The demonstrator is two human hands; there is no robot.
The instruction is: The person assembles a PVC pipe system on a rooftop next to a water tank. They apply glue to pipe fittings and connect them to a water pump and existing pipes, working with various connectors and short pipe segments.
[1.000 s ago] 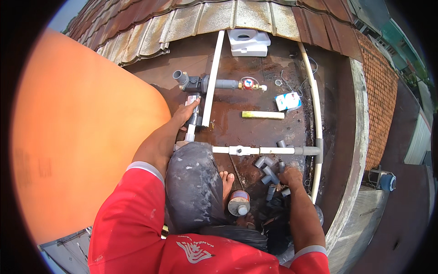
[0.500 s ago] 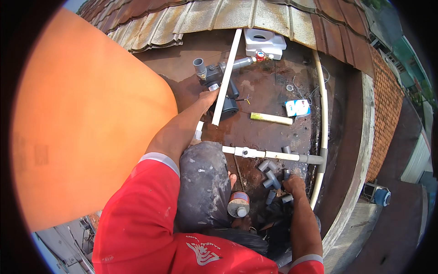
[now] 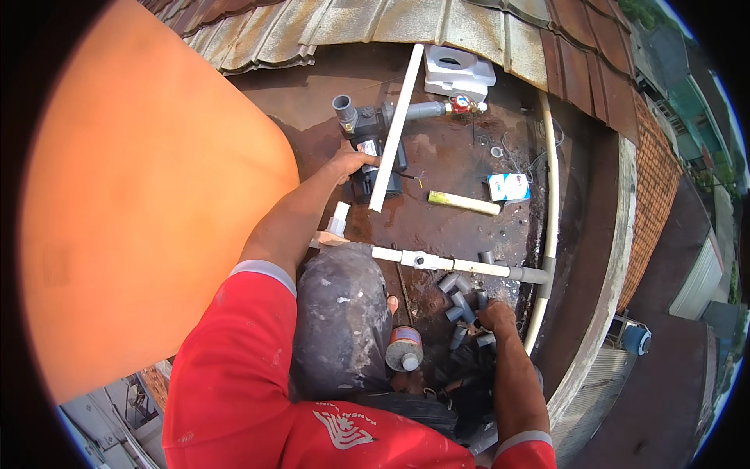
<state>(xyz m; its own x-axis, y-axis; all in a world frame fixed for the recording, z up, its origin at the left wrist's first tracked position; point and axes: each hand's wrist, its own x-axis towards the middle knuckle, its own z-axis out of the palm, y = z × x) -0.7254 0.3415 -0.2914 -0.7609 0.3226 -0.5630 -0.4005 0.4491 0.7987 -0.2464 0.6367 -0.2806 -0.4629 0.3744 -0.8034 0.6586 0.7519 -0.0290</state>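
My left hand [image 3: 353, 162] is closed on the black water pump [image 3: 364, 144], its thumb lying across the pump body. A short grey pipe stub [image 3: 341, 105] stands upright from the pump. From its far end a grey pipe [image 3: 426, 110] runs right to a red-rimmed gauge [image 3: 462, 102]. My right hand [image 3: 497, 315] is closed around a dark grey pipe fitting [image 3: 482, 298], next to several loose grey fittings [image 3: 462, 304]. The fingers of my right hand are partly hidden. Near my foot stands a round can [image 3: 404, 348] with a pale cap.
A white pipe [image 3: 397, 125] slants over the pump. Another white pipe with a valve [image 3: 420, 260] crosses before my knee to the upright pipe [image 3: 551, 195] on the right. A large orange tank [image 3: 156, 211] fills the left. A yellowed pipe piece [image 3: 464, 203] lies ahead, beside a blue-white box [image 3: 508, 187].
The pump and its gauge have shifted slightly right and nearer. My left hand's thumb now shows across the pump. My right hand stays at the grey fitting.
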